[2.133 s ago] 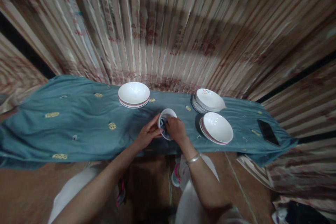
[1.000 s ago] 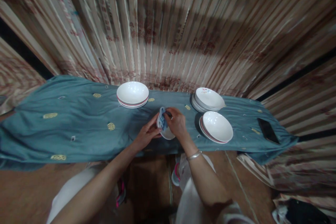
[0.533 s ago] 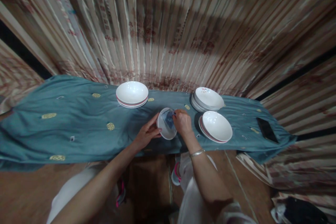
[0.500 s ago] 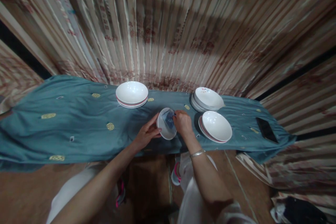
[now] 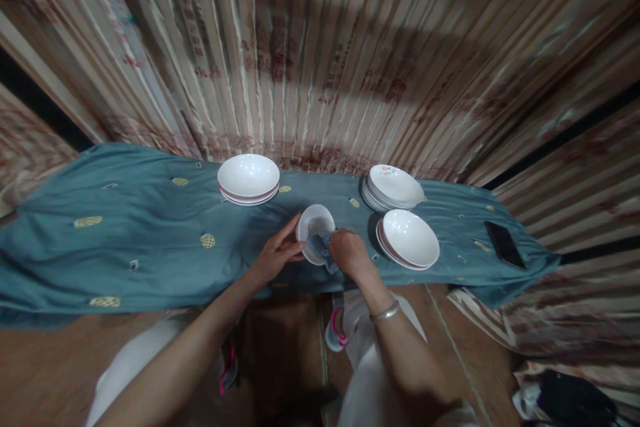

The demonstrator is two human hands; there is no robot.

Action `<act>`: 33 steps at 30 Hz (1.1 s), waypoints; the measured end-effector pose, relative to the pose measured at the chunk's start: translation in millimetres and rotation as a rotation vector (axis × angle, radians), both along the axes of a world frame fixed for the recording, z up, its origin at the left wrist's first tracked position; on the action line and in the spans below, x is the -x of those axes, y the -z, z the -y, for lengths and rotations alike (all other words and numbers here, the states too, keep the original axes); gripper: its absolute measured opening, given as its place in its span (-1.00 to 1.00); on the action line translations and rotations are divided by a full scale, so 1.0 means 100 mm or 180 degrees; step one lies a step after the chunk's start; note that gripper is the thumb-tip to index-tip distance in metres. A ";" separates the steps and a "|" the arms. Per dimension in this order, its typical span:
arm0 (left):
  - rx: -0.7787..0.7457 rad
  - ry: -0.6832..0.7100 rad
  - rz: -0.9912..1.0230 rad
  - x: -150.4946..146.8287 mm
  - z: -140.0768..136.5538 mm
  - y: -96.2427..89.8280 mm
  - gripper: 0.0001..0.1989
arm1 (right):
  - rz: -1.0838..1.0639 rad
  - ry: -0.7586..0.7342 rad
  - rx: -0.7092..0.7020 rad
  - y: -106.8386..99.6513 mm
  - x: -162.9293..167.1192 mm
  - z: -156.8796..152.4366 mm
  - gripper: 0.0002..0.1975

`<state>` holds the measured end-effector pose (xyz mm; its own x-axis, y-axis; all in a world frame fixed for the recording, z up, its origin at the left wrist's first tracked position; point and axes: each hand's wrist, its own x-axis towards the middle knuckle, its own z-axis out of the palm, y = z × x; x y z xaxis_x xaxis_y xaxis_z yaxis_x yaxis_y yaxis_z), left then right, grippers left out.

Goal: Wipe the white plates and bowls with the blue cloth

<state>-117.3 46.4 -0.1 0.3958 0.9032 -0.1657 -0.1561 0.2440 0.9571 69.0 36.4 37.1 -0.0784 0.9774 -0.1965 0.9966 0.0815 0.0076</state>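
Observation:
A small white bowl (image 5: pixel 316 217) is tilted toward me above the front of the cloth-covered table (image 5: pixel 165 247). My left hand (image 5: pixel 277 252) grips its left side, fingers around the rim and wall. In my right hand (image 5: pixel 349 250) a blue-grey cloth (image 5: pixel 320 245) is bunched, and part of it lies inside the bowl against the lower right wall. A metal bangle (image 5: pixel 385 311) circles my right wrist. To the right sits a short stack of white bowls (image 5: pixel 411 237); behind it is a taller stack of bowls (image 5: pixel 395 187) with a floral mark.
Another stack of white bowls (image 5: pixel 249 177) with red edges stands at the back left. A black phone (image 5: pixel 505 244) lies at the table's right end. A pleated curtain (image 5: pixel 310 67) hangs right behind the table. A dark bundle (image 5: pixel 575 400) is on the floor at lower right.
My right hand has moved down and slightly toward me, bringing the cloth from the bowl's upper right to its lower right edge. My left hand keeps its hold on the bowl.

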 end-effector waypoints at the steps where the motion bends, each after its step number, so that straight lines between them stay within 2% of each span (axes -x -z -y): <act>1: -0.0002 -0.0004 0.0006 0.00 0.00 0.00 -0.09 | -0.0004 -0.0056 0.0018 0.00 0.00 0.01 -0.71; 8: -0.0038 -0.0038 0.0013 -0.01 -0.01 0.02 -0.11 | -0.0670 -0.0452 0.0110 -0.02 0.08 0.07 -0.76; 13: -0.0019 -0.0082 -0.0032 0.01 -0.02 0.05 -0.15 | -0.1467 -0.0628 -0.0032 0.10 0.13 0.00 -0.79; 21: 0.0040 -0.0093 0.0036 0.01 -0.01 0.03 -0.14 | -0.2612 -0.0237 -0.0496 0.20 0.24 -0.02 -0.71; 24: 0.0017 -0.0073 0.0028 0.00 0.00 0.02 -0.13 | -0.2911 -0.0254 -0.0647 0.25 0.25 -0.04 -0.66; 29: -0.0004 -0.0034 0.0119 0.00 -0.02 0.07 -0.13 | -0.2740 -0.0386 -0.0987 0.42 0.24 -0.12 -0.49; 33: 0.0021 -0.0030 0.0126 -0.01 -0.03 0.10 -0.13 | -0.2273 -0.0414 -0.1056 0.54 0.23 -0.15 -0.49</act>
